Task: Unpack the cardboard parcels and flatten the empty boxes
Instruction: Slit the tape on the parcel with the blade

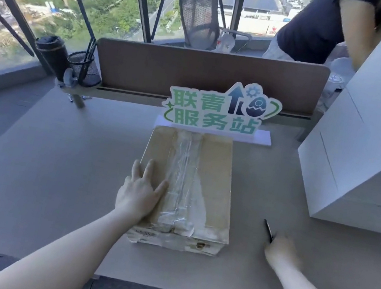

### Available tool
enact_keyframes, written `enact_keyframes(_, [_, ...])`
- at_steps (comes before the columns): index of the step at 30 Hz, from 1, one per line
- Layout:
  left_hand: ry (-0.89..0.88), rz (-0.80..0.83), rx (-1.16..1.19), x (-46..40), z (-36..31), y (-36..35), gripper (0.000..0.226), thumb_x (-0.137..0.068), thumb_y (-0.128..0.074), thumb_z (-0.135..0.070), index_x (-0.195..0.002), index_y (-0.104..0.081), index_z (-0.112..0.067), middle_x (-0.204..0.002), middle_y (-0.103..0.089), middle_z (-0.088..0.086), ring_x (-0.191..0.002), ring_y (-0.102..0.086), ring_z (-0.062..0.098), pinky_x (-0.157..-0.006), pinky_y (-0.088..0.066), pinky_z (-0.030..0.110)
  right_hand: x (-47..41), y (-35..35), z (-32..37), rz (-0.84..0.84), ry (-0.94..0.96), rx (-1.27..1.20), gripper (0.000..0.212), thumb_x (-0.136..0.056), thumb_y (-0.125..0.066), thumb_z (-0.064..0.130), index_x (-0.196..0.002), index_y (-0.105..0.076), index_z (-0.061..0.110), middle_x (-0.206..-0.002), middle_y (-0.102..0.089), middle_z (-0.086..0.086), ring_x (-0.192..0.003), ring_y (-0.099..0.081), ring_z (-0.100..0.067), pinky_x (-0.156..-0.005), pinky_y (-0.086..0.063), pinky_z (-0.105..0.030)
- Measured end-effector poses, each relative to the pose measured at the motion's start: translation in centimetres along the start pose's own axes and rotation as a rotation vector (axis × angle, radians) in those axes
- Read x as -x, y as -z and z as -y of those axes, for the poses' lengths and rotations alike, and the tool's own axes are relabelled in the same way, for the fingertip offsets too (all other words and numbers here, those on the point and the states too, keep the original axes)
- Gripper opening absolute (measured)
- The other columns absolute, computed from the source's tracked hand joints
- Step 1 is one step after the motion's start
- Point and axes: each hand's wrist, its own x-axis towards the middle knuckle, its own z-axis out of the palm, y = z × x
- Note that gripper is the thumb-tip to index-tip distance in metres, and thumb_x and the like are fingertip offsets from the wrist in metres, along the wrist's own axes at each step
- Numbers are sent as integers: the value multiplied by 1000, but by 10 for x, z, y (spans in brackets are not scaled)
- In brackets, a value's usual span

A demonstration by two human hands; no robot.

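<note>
Cardboard parcel [200, 184] lies under left hand's [140, 192] flat fingers [148, 170].

The standing sign [218, 109] behind the cardboard box [186, 189] reads "联青" on top and "服务站" below, in green letters. The print on the box's front side is too small to read.

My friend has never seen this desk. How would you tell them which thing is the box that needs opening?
Find the green and white sign standing at the back of the grey desk. Right in front of it lies the cardboard box, with the left hand resting flat on it. It is brown with clear tape down its middle, while the boxes stacked to its right are plain white.
</note>
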Motion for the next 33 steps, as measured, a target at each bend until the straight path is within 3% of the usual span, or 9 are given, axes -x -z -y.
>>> enact_keyframes(5, [8,-38,-6,4,3,-5,71,-91,-35,-69,-152,-13,-39,-161,-13,4,-131,-43,34,-99,-41,44,-2,6,5,23,46,51,22,-96,-42,14,-114,-56,16,-114,-63,-8,-108,-63,-28,-82,-48,-35])
enact_keyframes(9, [21,-25,0,5,2,-4,71,-91,-34,-68,-152,-12,-39,-159,-14,3,-125,-49,34,-96,-43,41,-6,41,45,-55,130,-325,14,-97,-53,18,-106,-55,9,-103,-64,-16,-93,-62,-33,-74,-51,-38])
enact_keyframes(11, [22,0,8,4,3,-3,72,-90,-35,-68,-151,-9,-40,-159,-12,1,-123,-52,34,-94,-44,40,-5,70,77,-133,206,-531,13,-97,-49,11,-108,-55,8,-100,-63,-14,-84,-57,-32,-67,-43,-37])
enact_keyframes(15, [17,20,22,-20,3,8,75,-91,-41,-63,-153,-10,-34,-162,-7,2,-134,-38,34,-99,-40,43,0,126,144,-242,384,-647,22,-99,-41,7,-111,-56,16,-98,-62,-3,-83,-53,-28,-66,-33,-32])
enact_keyframes(19, [-152,14,26,-78,-4,26,64,-94,-45,-52,-148,-25,-24,-162,-13,2,-138,-28,33,-106,-36,46,-3,152,203,-158,493,-536,20,-102,-42,20,-116,-57,23,-106,-60,9,-96,-58,-21,-81,-47,-37])
enact_keyframes(22, [-269,28,13,-124,-11,32,55,-95,-45,-46,-142,-37,-20,-159,-21,0,-141,-23,31,-109,-32,47,-8,158,238,-127,566,-328,23,-102,-45,34,-105,-63,20,-102,-68,2,-89,-62,-22,-78,-52,-40])
enact_keyframes(26, [-306,66,19,-167,-23,29,55,-97,-41,-43,-147,-36,-19,-160,-23,2,-147,-15,28,-113,-26,49,-25,156,266,-66,577,-159,31,-104,-45,33,-123,-67,24,-127,-66,4,-108,-61,-22,-81,-49,-33])
enact_keyframes(30, [-311,80,193,-178,-28,20,30,-94,-48,-40,-116,-58,-22,-132,-54,0,-132,-33,28,-98,-40,40,-43,158,280,-24,618,-45,32,-104,-43,32,-129,-64,33,-138,-60,7,-122,-56,-21,-93,-50,-35])
enact_keyframes(33, [-298,17,313,-177,-26,17,28,-92,-55,-37,-116,-61,-24,-126,-57,-6,-125,-37,23,-91,-39,33,-54,164,292,38,696,-14,32,-103,-46,28,-129,-64,32,-139,-59,7,-128,-52,-21,-102,-46,-37])
